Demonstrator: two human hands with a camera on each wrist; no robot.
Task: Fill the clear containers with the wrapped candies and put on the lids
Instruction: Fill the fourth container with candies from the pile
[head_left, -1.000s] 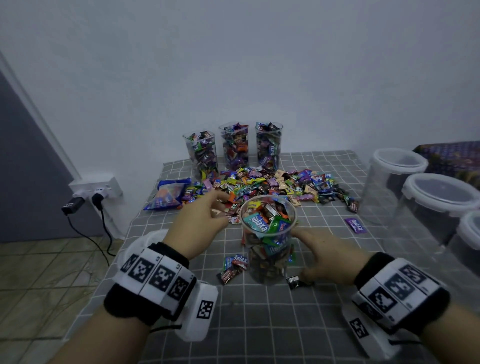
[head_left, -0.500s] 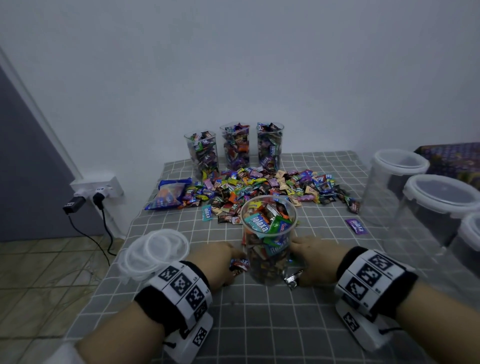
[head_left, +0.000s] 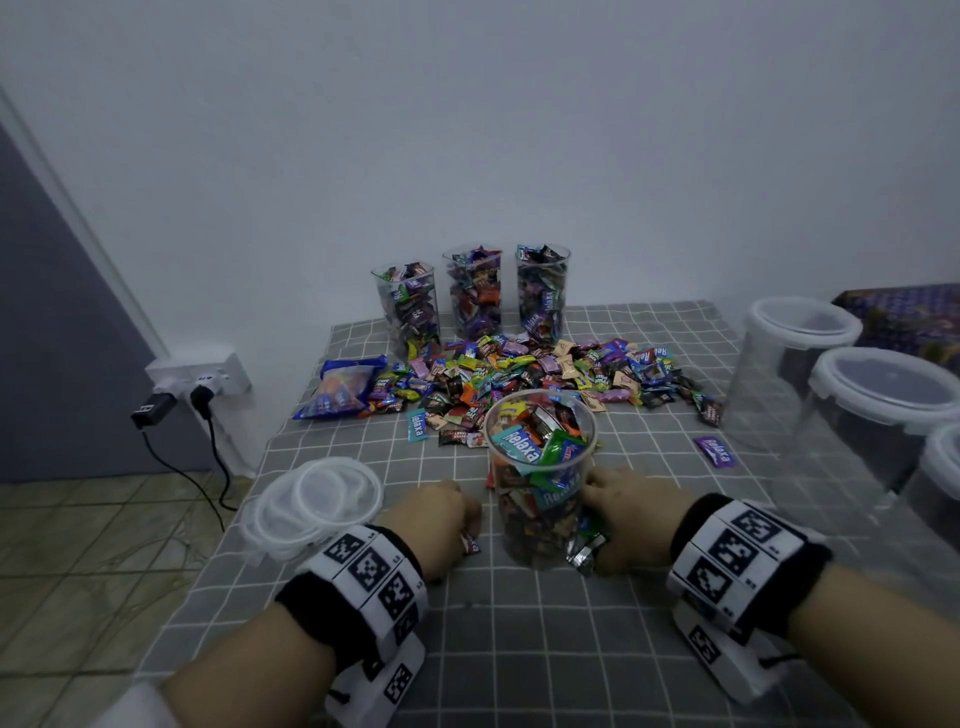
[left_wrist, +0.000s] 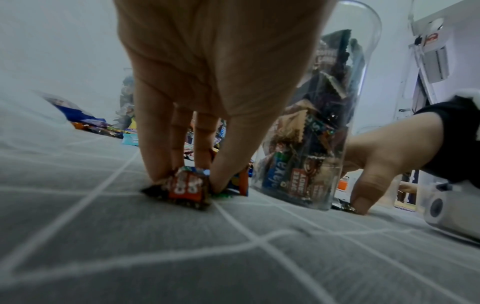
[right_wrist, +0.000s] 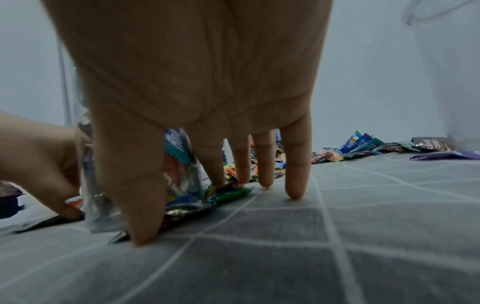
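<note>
Roughly, the job looks past halfway on filling and not begun on lidding. Four tall cups hold candy: three stand in a row at the wall, the left (head_left: 408, 306), the middle (head_left: 474, 293) and the right (head_left: 542, 291), and the fourth, the near cup (head_left: 540, 478), stands between the hands, heaped to its rim. None of the four wears a lid. A stack of lids (head_left: 311, 506) lies at the table's left edge, just beside the left wrist; how many are in it I cannot tell.

The left hand (head_left: 436, 525) is down on the cloth (head_left: 519, 649) just left of the near cup, its thumb and fingers pinching a red-brown candy (left_wrist: 185, 188), with an orange one lying right behind it. The right hand (head_left: 631, 519) is on the cup's other side, fingers spread and tips on the cloth, thumb pressed on a foil-wrapped candy (head_left: 584, 551) at the cup's base; it does not plainly grasp anything.

Left to do, I judge: gather these strays, fill more, and press on lids. A big candy pile (head_left: 535, 374) remains loose, too many to count, plus a blue bag (head_left: 337, 387) and a lone purple wrapper (head_left: 719, 452). Three larger white-rimmed tubs (head_left: 883, 395) stand at the right, seemingly empty.
</note>
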